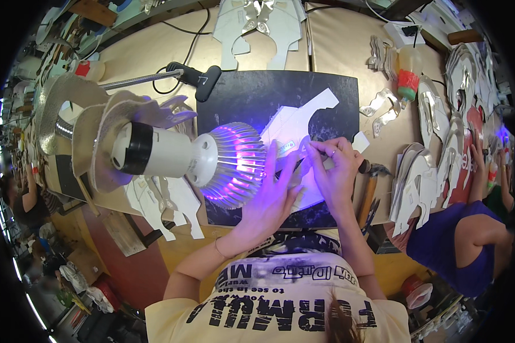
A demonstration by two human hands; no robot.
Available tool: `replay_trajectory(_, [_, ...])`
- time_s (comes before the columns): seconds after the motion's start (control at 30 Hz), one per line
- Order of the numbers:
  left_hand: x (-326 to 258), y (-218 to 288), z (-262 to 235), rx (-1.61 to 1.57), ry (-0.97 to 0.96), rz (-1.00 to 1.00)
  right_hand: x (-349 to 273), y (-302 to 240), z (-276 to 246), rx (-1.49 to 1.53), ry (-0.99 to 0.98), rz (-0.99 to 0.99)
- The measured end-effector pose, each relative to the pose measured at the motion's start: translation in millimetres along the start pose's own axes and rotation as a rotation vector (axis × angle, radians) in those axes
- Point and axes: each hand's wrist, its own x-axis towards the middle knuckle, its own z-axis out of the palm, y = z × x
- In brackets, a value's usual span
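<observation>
A white, flat cut piece (287,124), shaped like a shoe-upper part, lies on a black board (234,91) under purple light. My left hand (269,200) rests on it with fingers stretched out and apart. At the piece's middle, my right hand (335,166) pinches a thin, greyish curved strip (304,150) between thumb and forefinger. Part of the strip is hidden by my fingers. Just left of my left hand is a ribbed lamp head (234,166) glowing purple, with a white body wrapped in black tape.
Right of the board lie a hammer (369,191), silvery curved parts (383,108) and stacked cut pieces (415,177). A bottle with a red band (408,71) stands behind them. The lamp's clamp (207,83) sits at the board's far left corner. Another person (458,246) sits at right.
</observation>
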Motion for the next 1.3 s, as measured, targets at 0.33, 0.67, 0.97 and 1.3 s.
replay_trajectory(0.33, [9, -12, 36, -0.049, 0.148, 0.111, 3, -5, 0, -0.084, 0.045, -0.08])
replay_trajectory(0.67, [9, -12, 36, -0.04, 0.139, 0.159, 12, -10, -11, 0.074, -0.228, -0.08])
replay_trajectory(0.97, [11, -6, 32, 0.102, 0.145, 0.166, 9, -8, -1, 0.0, -0.079, 0.039])
replay_trajectory(1.3, [24, -9, 18, 0.124, 0.102, 0.122, 5, -14, 4, -0.121, -0.04, 0.023])
